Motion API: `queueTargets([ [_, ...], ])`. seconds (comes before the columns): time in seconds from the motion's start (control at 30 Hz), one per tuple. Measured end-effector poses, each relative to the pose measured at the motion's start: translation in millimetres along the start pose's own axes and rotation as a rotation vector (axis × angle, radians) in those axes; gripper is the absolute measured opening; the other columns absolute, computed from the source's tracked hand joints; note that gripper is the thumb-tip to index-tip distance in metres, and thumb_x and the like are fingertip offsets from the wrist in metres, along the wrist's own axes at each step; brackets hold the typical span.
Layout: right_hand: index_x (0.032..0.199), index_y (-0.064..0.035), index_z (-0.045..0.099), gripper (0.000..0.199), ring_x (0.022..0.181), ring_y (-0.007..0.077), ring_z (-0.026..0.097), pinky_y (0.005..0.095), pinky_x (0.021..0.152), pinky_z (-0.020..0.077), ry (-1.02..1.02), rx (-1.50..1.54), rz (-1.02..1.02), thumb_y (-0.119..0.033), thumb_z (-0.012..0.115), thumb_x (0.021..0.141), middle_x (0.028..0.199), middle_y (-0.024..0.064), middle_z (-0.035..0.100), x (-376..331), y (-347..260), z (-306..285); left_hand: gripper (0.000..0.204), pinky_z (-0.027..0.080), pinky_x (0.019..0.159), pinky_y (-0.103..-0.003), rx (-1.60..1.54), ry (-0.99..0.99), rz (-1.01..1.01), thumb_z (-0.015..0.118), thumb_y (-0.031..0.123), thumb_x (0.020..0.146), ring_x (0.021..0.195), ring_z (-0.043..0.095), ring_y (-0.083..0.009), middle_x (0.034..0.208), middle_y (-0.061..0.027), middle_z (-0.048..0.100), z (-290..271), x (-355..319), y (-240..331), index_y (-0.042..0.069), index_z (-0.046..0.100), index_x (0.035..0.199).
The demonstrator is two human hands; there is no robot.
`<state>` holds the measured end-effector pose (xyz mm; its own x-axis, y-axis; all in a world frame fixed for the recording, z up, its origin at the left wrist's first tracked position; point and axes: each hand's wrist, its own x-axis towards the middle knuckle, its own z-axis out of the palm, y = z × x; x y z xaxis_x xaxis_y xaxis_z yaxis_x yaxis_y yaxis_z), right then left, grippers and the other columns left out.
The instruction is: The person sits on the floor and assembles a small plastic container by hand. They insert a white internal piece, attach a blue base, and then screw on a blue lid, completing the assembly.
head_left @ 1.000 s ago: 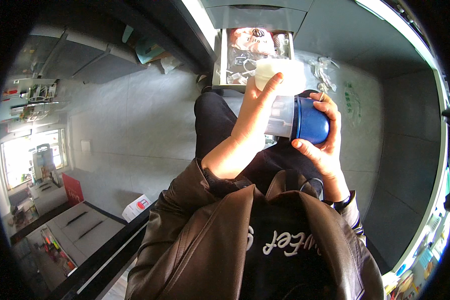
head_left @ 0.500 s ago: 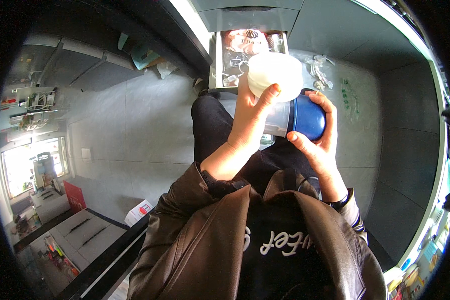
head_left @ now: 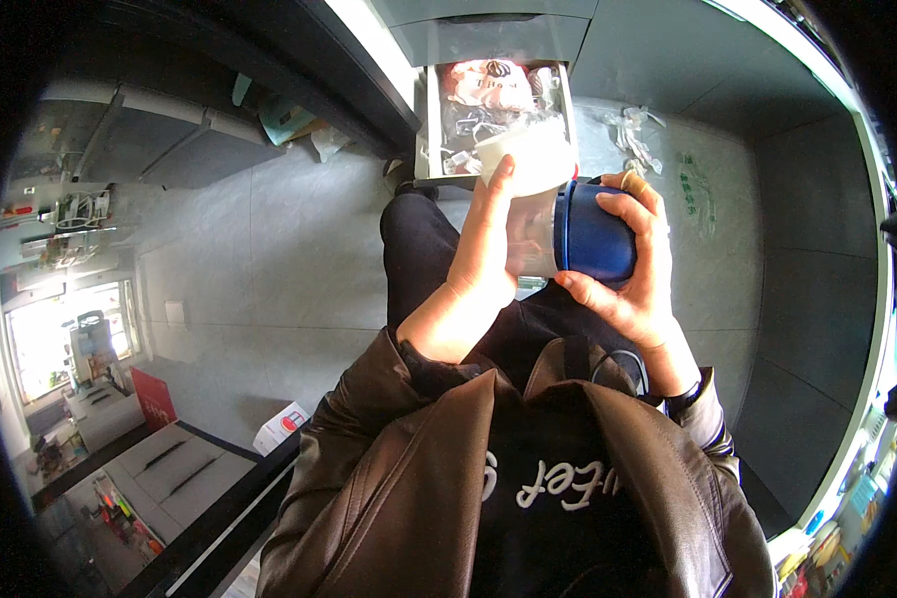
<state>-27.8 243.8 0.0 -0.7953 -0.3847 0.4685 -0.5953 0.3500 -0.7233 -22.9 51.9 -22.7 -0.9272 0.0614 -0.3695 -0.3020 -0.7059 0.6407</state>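
Over my lap, my left hand (head_left: 483, 234) is closed on a white round tub-like piece (head_left: 530, 157), its thumb pressed along the near side; the other fingers are mostly hidden. A clear plastic container (head_left: 533, 237) lies sideways just below it, beside the left palm. Its right end meets a dark blue rounded cup (head_left: 602, 234). My right hand (head_left: 640, 261) wraps around that blue cup, thumb underneath and fingers over the top. Whether the left hand also grips the clear container cannot be made out.
An open drawer (head_left: 423, 149) ahead holds a pink bag (head_left: 490, 85) and clear plastic items. Crumpled clear plastic (head_left: 636, 140) lies on the floor to its right. Dark cabinet panels (head_left: 807, 289) stand at the right, a black frame (head_left: 239, 498) at the lower left.
Both hands have shifted a little left. The white piece has moved down and left and tilted, showing more of its side. The blue cup remains in my right hand against the clear container.
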Motion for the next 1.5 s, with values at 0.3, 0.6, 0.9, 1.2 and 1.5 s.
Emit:
queueTargets([
  [0.3, 0.137, -0.0034, 0.055, 0.084, 0.130, 0.0412, 0.051, 0.0519, 0.111, 0.0403, 0.032, 0.001, 0.067, -0.042, 0.090, 0.072, 0.139, 0.0250, 0.051, 5, -6, 1, 0.069, 0.049, 0.111, -0.044, 0.105, 0.041, 0.165, 0.047, 0.059, 0.106, 0.129, 0.062, -0.0269, 0.143, -0.0148, 0.060, 10, -7, -2, 0.006, 0.045, 0.150],
  [0.6, 0.136, -0.0026, 0.055, 0.082, 0.129, 0.0400, 0.052, 0.0501, 0.111, 0.0417, 0.058, 0.050, 0.129, -0.038, 0.090, 0.070, 0.135, 0.0234, 0.054, 8, -13, 0, 0.072, 0.053, 0.102, -0.038, 0.113, 0.052, 0.324, 0.072, 0.043, 0.098, 0.125, 0.057, -0.0212, 0.137, -0.0110, 0.055, 13, -8, 3, 0.009, 0.034, 0.149],
  [0.9, 0.137, -0.0041, 0.053, 0.083, 0.116, 0.0285, 0.060, 0.0414, 0.101, 0.0498, 0.087, 0.284, 0.506, -0.043, 0.091, 0.074, 0.128, 0.0163, 0.058, 10, -17, 5, 0.065, 0.050, 0.104, -0.035, 0.231, 0.147, 0.417, 0.074, 0.036, 0.097, 0.121, 0.058, -0.0188, 0.132, -0.0123, 0.057, 19, -5, 2, 0.002, 0.040, 0.141],
  [1.2, 0.138, -0.0092, 0.053, 0.080, 0.110, 0.0261, 0.062, 0.0392, 0.096, 0.0534, 0.030, 0.455, 0.641, -0.041, 0.091, 0.075, 0.124, 0.0137, 0.060, 8, -6, 9, 0.060, 0.050, 0.101, -0.034, 0.294, 0.161, 0.385, 0.076, 0.032, 0.096, 0.116, 0.060, -0.0175, 0.128, -0.0122, 0.059, 12, 5, 1, 0.000, 0.044, 0.135],
  [1.5, 0.137, -0.0135, 0.056, 0.078, 0.112, 0.0273, 0.062, 0.0409, 0.097, 0.0531, 0.065, 0.451, 0.679, -0.043, 0.091, 0.074, 0.126, 0.0130, 0.060, 8, -6, 11, 0.059, 0.050, 0.101, -0.034, 0.292, 0.196, 0.410, 0.076, 0.035, 0.096, 0.114, 0.061, -0.0179, 0.125, -0.0122, 0.060, 13, 8, -5, -0.001, 0.047, 0.134],
])
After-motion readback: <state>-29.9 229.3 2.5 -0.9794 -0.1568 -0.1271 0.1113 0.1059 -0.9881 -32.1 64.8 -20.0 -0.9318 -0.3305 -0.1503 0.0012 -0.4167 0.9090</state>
